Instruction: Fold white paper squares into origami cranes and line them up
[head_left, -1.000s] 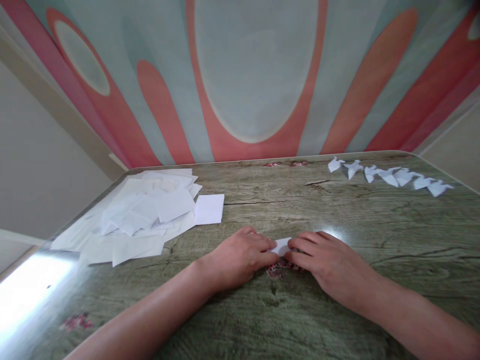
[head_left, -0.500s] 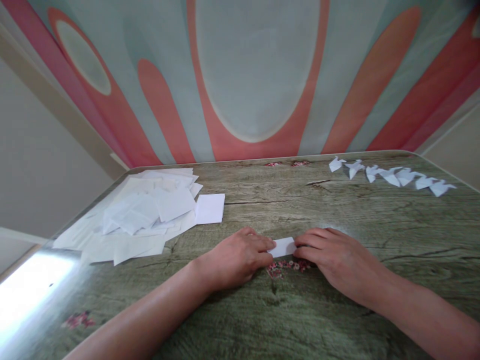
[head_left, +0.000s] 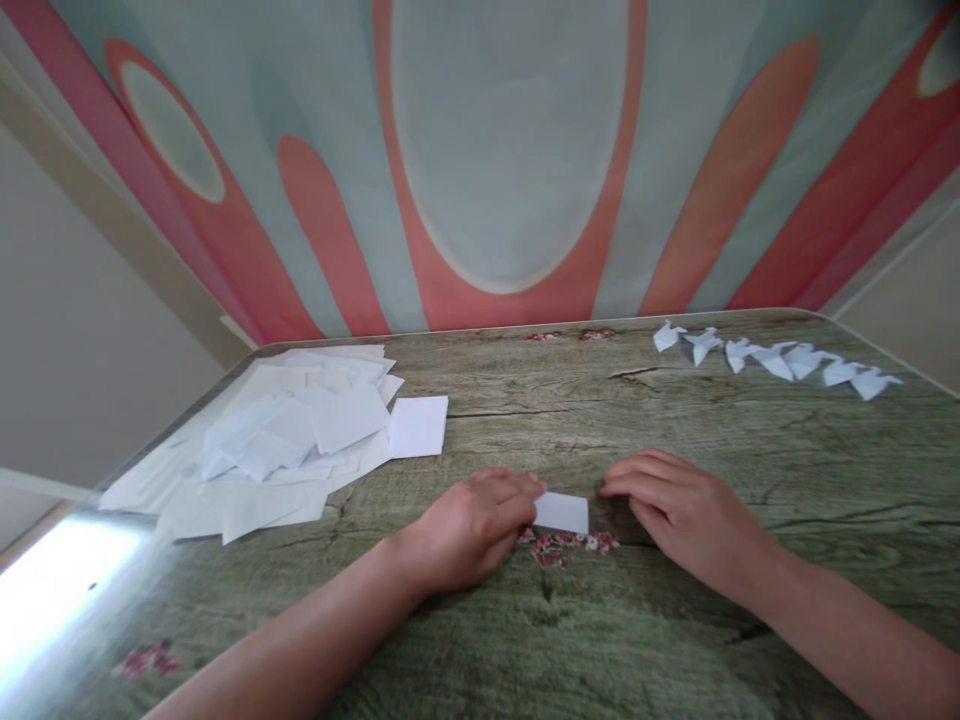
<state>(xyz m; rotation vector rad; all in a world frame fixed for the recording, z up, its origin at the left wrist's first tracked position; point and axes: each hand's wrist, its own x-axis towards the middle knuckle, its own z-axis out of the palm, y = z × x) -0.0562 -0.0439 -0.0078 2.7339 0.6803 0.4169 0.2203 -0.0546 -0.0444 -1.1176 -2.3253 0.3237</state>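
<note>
A small folded piece of white paper (head_left: 562, 512) lies on the wood-patterned table in front of me. My left hand (head_left: 480, 520) has its fingers closed over the left end of the paper, hiding that end. To the right of the paper, my right hand (head_left: 679, 505) rests just off it, with a narrow gap between. Its fingers are loosely bent and apart, and nothing shows in them.
A spread heap of white paper sheets (head_left: 277, 425) covers the table's left side. Beside it lies a square stack of white paper (head_left: 418, 427). Several folded paper birds (head_left: 772, 360) stand in a row at the back right. A patterned wall (head_left: 510, 150) rises behind the table.
My right hand has let go of the paper's right end and moved slightly away to the right. The paper has turned a little, its right end nearer me, with my left hand still on it.
</note>
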